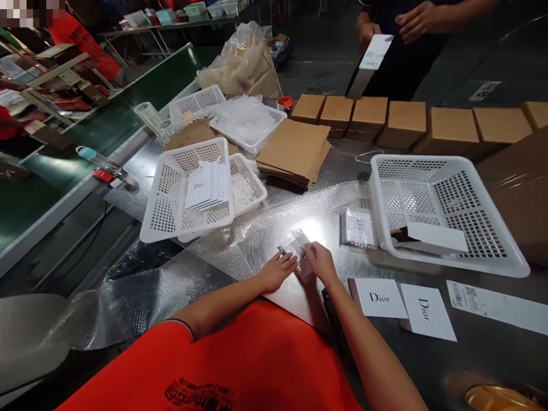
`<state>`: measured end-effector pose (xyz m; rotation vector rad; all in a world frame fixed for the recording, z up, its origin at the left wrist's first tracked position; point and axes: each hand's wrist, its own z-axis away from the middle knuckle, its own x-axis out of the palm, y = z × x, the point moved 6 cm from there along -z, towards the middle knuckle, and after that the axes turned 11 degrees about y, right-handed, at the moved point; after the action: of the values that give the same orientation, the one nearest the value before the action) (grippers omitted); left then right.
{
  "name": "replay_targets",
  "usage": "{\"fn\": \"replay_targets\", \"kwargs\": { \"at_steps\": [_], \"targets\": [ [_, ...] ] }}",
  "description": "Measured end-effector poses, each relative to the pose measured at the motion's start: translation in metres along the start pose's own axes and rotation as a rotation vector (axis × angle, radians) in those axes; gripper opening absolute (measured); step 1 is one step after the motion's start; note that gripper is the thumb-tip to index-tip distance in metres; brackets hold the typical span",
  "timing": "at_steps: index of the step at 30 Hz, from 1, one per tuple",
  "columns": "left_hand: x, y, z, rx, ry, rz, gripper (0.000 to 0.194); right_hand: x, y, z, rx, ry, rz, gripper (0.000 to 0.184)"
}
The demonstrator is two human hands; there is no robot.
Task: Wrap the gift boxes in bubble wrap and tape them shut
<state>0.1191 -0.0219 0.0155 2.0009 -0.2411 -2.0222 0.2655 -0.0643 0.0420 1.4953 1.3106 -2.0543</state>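
My left hand [278,269] and my right hand [320,261] both rest on a small flat item wrapped in bubble wrap [298,249], pressing it against the metal table [492,354]. A long sheet of bubble wrap [214,251] spreads across the table under it. A second wrapped piece [357,227] lies just right of my hands. Two white Dior cards [405,305] lie by my right forearm.
A white basket [449,214] with a card inside stands at right. Another white basket [188,191] holds Dior cards at left. Flat cardboard [295,151] and a row of brown boxes [406,123] sit behind. A person [402,28] stands across the table holding a white slip.
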Motion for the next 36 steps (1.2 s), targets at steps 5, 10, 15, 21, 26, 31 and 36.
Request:
{"fn": "replay_targets", "kwargs": {
  "at_steps": [5,10,15,21,26,31,36],
  "targets": [
    [0.002,0.002,-0.006,0.04,0.047,-0.02,0.052,0.023,-0.003,0.014,0.0,-0.014,0.041,0.026],
    [0.008,-0.009,-0.022,0.084,0.113,-0.101,0.027,0.042,-0.006,0.03,-0.044,0.081,0.065,0.026],
    [0.002,-0.025,-0.039,0.115,0.135,-0.143,0.023,0.055,-0.005,0.04,-0.123,0.201,0.061,0.035],
    [-0.012,-0.032,-0.04,0.288,0.298,-0.173,0.029,0.069,-0.006,0.052,-0.215,0.278,0.047,0.038],
    [0.009,-0.031,-0.033,0.241,0.293,-0.132,0.028,0.067,0.003,0.049,-0.333,0.28,0.012,0.041],
    [0.014,-0.017,-0.028,0.099,0.349,-0.246,0.024,0.057,0.017,0.041,-0.525,0.21,-0.047,0.037],
    [0.003,-0.017,-0.041,0.15,0.294,-0.26,0.019,0.046,0.015,0.04,-0.595,0.282,-0.142,0.03]
  ]
}}
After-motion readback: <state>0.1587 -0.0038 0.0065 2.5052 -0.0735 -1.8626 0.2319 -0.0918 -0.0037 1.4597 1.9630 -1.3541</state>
